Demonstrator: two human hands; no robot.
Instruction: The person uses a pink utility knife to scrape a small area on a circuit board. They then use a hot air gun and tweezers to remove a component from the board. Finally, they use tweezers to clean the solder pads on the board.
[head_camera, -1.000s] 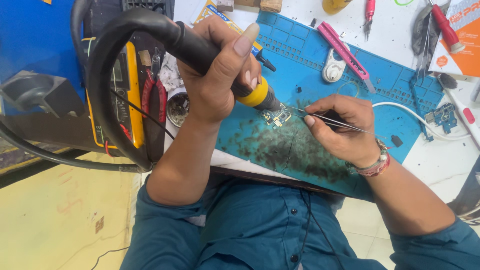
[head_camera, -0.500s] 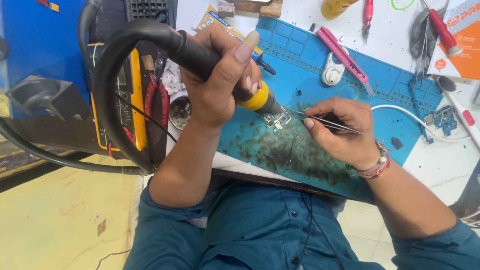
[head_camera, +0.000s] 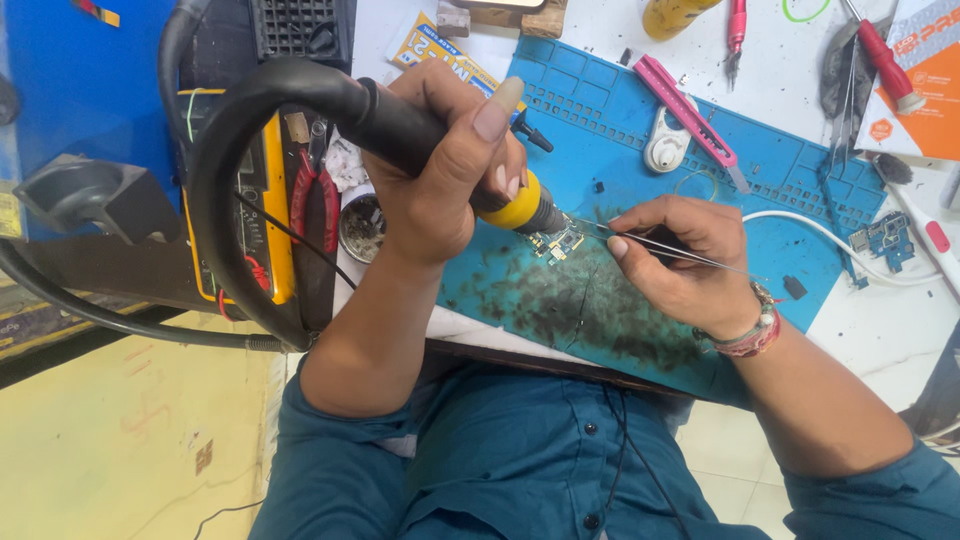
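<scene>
Two hands (head_camera: 440, 170), one hot-air handle (head_camera: 400, 130), one tweezers (head_camera: 670, 245), two circuit boards (head_camera: 557, 243), one blue mat (head_camera: 620, 130)

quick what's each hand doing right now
Left hand: closed around the black hot-air handle, its nozzle at the small circuit board.
Right hand: closed, pinching tweezers whose tips point at the same board.

A small circuit board (head_camera: 558, 243) lies on the work mat (head_camera: 640, 160), with a multimeter (head_camera: 255, 200) left of it.

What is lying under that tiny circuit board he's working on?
The small circuit board rests on a blue work mat, blackened with scorch marks there. Whatever lies directly beneath the board is hidden.
</scene>
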